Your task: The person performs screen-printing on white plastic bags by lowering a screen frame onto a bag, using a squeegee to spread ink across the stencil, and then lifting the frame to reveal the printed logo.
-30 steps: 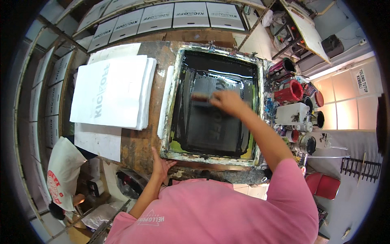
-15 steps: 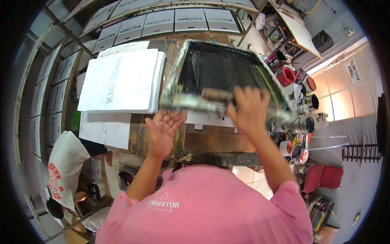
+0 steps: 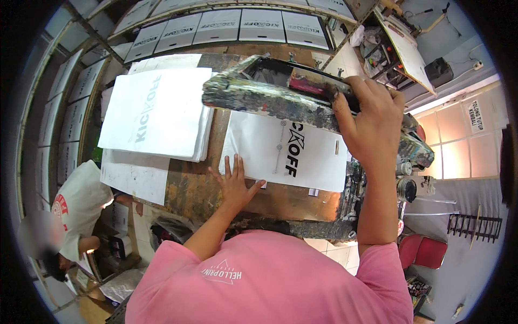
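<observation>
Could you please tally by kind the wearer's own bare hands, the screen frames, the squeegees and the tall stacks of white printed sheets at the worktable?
Bare hands: 2 (left hand, right hand)
Tilted, paint-crusted rectangular screen frame: 1
Flat brown-and-red squeegee: 1
Tall stack of flat white printed sheets: 1
Total: 5

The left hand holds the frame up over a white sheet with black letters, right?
Not the left hand: the head view shows the right hand holding the frame up over a white sheet with black letters.
</observation>
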Available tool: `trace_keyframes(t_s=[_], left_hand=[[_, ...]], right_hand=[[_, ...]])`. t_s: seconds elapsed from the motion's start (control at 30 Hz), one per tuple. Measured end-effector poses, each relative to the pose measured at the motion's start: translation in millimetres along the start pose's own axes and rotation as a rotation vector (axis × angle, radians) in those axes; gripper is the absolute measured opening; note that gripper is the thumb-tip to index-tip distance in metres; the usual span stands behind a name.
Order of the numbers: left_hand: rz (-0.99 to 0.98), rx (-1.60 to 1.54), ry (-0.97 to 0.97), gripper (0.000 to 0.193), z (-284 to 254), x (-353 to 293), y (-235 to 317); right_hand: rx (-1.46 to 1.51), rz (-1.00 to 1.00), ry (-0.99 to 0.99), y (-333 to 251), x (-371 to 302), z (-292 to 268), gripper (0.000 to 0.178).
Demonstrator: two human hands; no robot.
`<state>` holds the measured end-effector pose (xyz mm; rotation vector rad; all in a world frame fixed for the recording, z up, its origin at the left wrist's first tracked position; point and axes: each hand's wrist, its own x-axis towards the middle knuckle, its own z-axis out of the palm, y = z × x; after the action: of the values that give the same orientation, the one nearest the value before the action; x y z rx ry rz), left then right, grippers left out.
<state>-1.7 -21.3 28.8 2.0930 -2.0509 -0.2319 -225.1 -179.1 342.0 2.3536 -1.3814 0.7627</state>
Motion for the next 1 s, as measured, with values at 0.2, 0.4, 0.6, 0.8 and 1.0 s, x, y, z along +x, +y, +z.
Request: trace_keyframes(t_s=[0.2,0.4,0.6,0.8,1.0], left_hand=[[0.016,-0.638,0.353,0.064,-82.8,67.7,48.4],[-0.288,-0.875,0.355,0.062,-99.2,30.8,-19.8],[-0.507,-0.945,0.424,0.074,-150.6,6.9,-158.5],[-0.497,-0.765,0.511,0.077,-152.9,4.7,-324.7],[-0.657,0.097,0.704,0.055,-139.1,23.6,-377.5]], right_hand=[[0.055,-0.027,0.068,24.3,39.7,1.5,0.038],[0.043,0.01,0.052,20.6,30.6,-2.5,0.04],[0.031,0.021,0.061,11.2,15.2,-2.4,0.04],[0.015,0.035,0.028,1.7,6.0,-0.9,0.043],[0.044,0.004,0.106,8.4,-4.9,3.3,0.042]])
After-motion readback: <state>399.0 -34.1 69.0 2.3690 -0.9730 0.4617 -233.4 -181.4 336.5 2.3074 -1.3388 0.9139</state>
